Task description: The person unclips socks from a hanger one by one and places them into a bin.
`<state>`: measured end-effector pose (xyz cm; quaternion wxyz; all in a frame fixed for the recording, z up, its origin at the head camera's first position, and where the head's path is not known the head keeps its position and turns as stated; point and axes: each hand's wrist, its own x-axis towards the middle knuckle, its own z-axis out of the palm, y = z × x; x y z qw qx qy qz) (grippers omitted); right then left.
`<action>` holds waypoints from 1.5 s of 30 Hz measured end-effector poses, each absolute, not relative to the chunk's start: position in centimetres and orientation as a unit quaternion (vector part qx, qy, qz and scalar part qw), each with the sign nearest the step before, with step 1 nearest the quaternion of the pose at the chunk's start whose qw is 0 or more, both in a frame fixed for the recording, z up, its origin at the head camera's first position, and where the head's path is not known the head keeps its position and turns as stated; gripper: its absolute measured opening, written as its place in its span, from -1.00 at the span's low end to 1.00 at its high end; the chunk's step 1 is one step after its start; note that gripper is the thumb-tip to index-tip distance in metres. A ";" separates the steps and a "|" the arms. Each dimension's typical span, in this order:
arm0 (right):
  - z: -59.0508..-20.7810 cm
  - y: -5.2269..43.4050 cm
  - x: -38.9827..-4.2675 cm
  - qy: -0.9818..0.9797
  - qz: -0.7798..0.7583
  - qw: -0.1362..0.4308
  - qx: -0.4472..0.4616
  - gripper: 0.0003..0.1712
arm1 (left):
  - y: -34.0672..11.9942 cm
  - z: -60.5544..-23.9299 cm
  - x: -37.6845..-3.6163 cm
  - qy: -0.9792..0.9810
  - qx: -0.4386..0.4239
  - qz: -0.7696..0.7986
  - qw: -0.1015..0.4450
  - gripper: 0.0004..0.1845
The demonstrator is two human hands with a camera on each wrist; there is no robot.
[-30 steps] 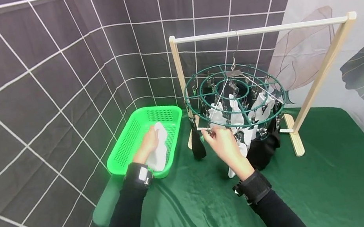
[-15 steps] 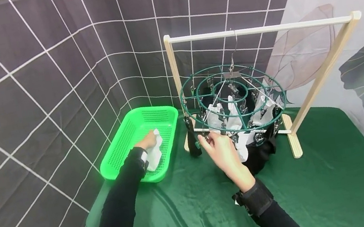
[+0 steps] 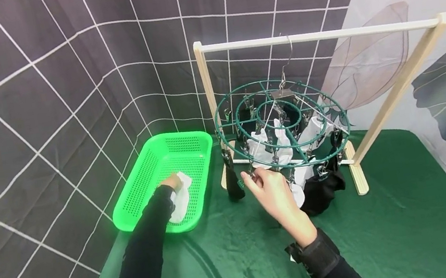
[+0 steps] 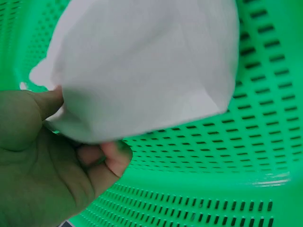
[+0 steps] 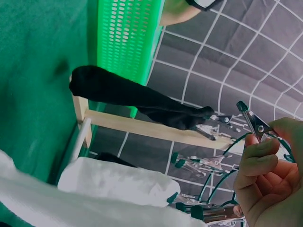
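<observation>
Inside the green basket, my left hand pinches the edge of a white sock between thumb and fingers. The sock lies spread over the perforated basket floor. My right hand is at the near left rim of a round green clip hanger. Its thumb and finger pinch a metal clip with green tips, plain in the right wrist view. Left of that hand a black sock hangs from a clip. White socks hang on the hanger's other side.
The hanger hooks over a white bar on a wooden stand. A large black cloth hangs low behind my right hand. Green cloth covers the table. A grey gridded curtain borders the left and back.
My left hand has gone lower into the basket with the white sock, which now lies against its floor. The right hand stays at the hanger rim. The head view has shifted slightly.
</observation>
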<state>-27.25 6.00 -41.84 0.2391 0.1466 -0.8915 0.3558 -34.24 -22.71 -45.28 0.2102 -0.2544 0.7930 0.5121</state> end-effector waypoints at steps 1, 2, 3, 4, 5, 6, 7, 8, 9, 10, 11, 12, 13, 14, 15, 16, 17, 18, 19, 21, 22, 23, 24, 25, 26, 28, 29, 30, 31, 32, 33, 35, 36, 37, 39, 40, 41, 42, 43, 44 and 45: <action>-41.9 6.0 -27.2 -0.890 0.357 0.241 0.146 -0.53 | -23.0 -45.7 -34.6 0.810 -0.241 0.495 0.205 -0.47; -41.9 6.1 -27.2 -0.890 0.358 0.243 0.146 -0.52 | -23.5 -46.6 -35.4 0.833 -0.218 0.468 0.200 -0.50; -41.9 6.1 -27.3 -0.888 0.359 0.247 0.146 -0.53 | -24.1 -47.7 -36.5 0.864 -0.185 0.425 0.198 -0.53; -41.9 6.1 -27.3 -0.886 0.360 0.252 0.146 -0.53 | -24.4 -48.5 -37.1 0.891 -0.147 0.383 0.193 -0.54; -41.9 6.1 -27.3 -0.884 0.361 0.258 0.146 -0.53 | -24.7 -48.9 -37.5 0.910 -0.115 0.352 0.185 -0.53; -41.9 6.1 -27.3 -0.882 0.362 0.265 0.145 -0.53 | -25.7 -50.8 -38.8 0.924 -0.079 0.331 0.175 -0.50; -42.0 6.1 -27.3 -0.879 0.364 0.272 0.146 -0.54 | -26.7 -52.8 -40.3 0.939 -0.040 0.300 0.163 -0.45; -42.1 6.1 -27.3 -0.877 0.365 0.277 0.145 -0.55 | -27.7 -54.5 -41.5 0.949 -0.008 0.273 0.157 -0.42; -42.1 6.1 -27.4 -0.875 0.365 0.283 0.146 -0.56 | -28.4 -55.6 -42.5 0.953 0.009 0.257 0.158 -0.38; -42.2 6.1 -27.4 -0.873 0.366 0.288 0.146 -0.57 | -28.9 -56.5 -43.1 0.952 0.012 0.259 0.163 -0.36; -42.3 6.1 -27.4 -0.871 0.367 0.290 0.147 -0.58 | -29.6 -57.8 -44.2 0.951 0.007 0.257 0.172 -0.33; -42.4 6.1 -27.5 -0.870 0.368 0.293 0.150 -0.59 | -30.4 -59.2 -45.5 0.952 0.006 0.244 0.183 -0.29; -42.5 6.0 -27.5 -0.868 0.370 0.294 0.153 -0.60 | -30.5 -59.2 -45.6 0.950 -0.005 0.237 0.201 -0.28; -42.6 6.1 -27.6 -0.866 0.371 0.296 0.155 -0.60 | -30.6 -59.4 -45.8 0.950 -0.006 0.232 0.208 -0.25; -42.7 6.1 -27.7 -0.864 0.373 0.297 0.158 -0.60 | -30.7 -59.5 -46.0 0.949 -0.011 0.227 0.217 -0.23; -42.7 6.0 -27.6 -0.862 0.376 0.299 0.161 -0.60 | -31.0 -59.7 -46.2 0.949 -0.010 0.223 0.225 -0.21; -42.7 6.0 -27.6 -0.860 0.379 0.301 0.165 -0.60 | -31.5 -60.2 -46.5 0.952 0.002 0.214 0.218 -0.16; -42.7 6.0 -27.6 -0.857 0.380 0.303 0.169 -0.60 | -32.1 -60.9 -46.9 0.954 0.021 0.212 0.211 -0.11; -42.7 6.0 -27.6 -0.856 0.381 0.306 0.171 -0.60 | -32.7 -61.4 -47.2 0.955 0.040 0.214 0.200 -0.06; -42.6 6.0 -27.7 -0.854 0.380 0.310 0.174 -0.59 | -32.5 -59.9 -46.7 0.946 0.024 0.234 0.224 -0.07; -42.7 6.1 -27.7 -0.853 0.379 0.313 0.173 -0.59 | -32.1 -58.8 -46.2 0.945 0.026 0.238 0.222 -0.09; -42.7 6.1 -27.8 -0.853 0.378 0.315 0.172 -0.60 | -31.5 -57.4 -45.5 0.947 0.026 0.237 0.215 -0.12; -42.6 6.1 -27.8 -0.853 0.378 0.317 0.171 -0.60 | -30.7 -55.5 -44.5 0.945 0.015 0.239 0.222 -0.18; -42.7 6.1 -27.8 -0.854 0.378 0.317 0.168 -0.61 | -29.6 -53.4 -43.5 0.947 0.003 0.228 0.226 -0.23; -42.6 6.2 -27.9 -0.854 0.378 0.317 0.166 -0.62 | -28.5 -51.3 -42.4 0.948 -0.009 0.218 0.231 -0.27; -42.6 6.2 -27.8 -0.855 0.379 0.314 0.162 -0.63 | -27.1 -48.7 -40.8 0.955 -0.005 0.201 0.218 -0.29; -42.6 6.2 -27.8 -0.856 0.379 0.312 0.160 -0.64 | -26.5 -47.7 -40.2 0.956 -0.002 0.197 0.215 -0.29; -42.6 6.3 -27.7 -0.857 0.380 0.310 0.159 -0.64 | -26.1 -47.0 -39.8 0.958 0.004 0.194 0.209 -0.28; -42.6 6.3 -27.7 -0.858 0.380 0.308 0.157 -0.63 | -25.7 -46.4 -39.5 0.962 0.017 0.188 0.200 -0.28; -42.6 6.3 -27.7 -0.858 0.381 0.306 0.157 -0.63 | -25.3 -45.9 -39.4 0.964 0.029 0.186 0.187 -0.28; -42.6 6.3 -27.7 -0.859 0.381 0.304 0.156 -0.63 | -24.9 -45.4 -39.4 0.966 0.042 0.190 0.169 -0.31; -42.5 6.4 -27.6 -0.861 0.380 0.302 0.153 -0.63 | -23.9 -44.4 -39.3 0.969 0.071 0.205 0.117 -0.41; -42.5 6.4 -27.6 -0.861 0.380 0.301 0.151 -0.63 | -23.2 -43.8 -39.2 0.970 0.083 0.214 0.082 -0.48; -42.5 6.4 -27.6 -0.862 0.380 0.300 0.150 -0.64 | -22.5 -43.1 -38.9 0.968 0.094 0.228 0.043 -0.56; -42.4 6.5 -27.5 -0.864 0.378 0.299 0.144 -0.65 | -20.8 -41.8 -38.1 0.956 0.106 0.271 -0.043 -0.66; -42.4 6.5 -27.5 -0.865 0.377 0.298 0.142 -0.66 | -19.8 -41.3 -37.6 0.947 0.110 0.288 -0.094 -0.70; -42.4 6.5 -27.4 -0.866 0.378 0.296 0.140 -0.66 | -18.9 -40.8 -37.1 0.934 0.115 0.308 -0.141 -0.70; -42.4 6.5 -27.4 -0.866 0.378 0.296 0.140 -0.66 | -17.9 -40.5 -36.6 0.918 0.120 0.326 -0.189 -0.69; -42.4 6.4 -27.4 -0.866 0.378 0.295 0.140 -0.66 | -17.0 -40.2 -36.1 0.900 0.129 0.344 -0.234 -0.70; -42.4 6.4 -27.4 -0.866 0.378 0.294 0.140 -0.67 | -16.2 -39.9 -35.7 0.881 0.139 0.360 -0.274 -0.70; -42.4 6.4 -27.3 -0.866 0.378 0.294 0.142 -0.67 | -15.4 -39.8 -35.3 0.861 0.152 0.370 -0.314 -0.72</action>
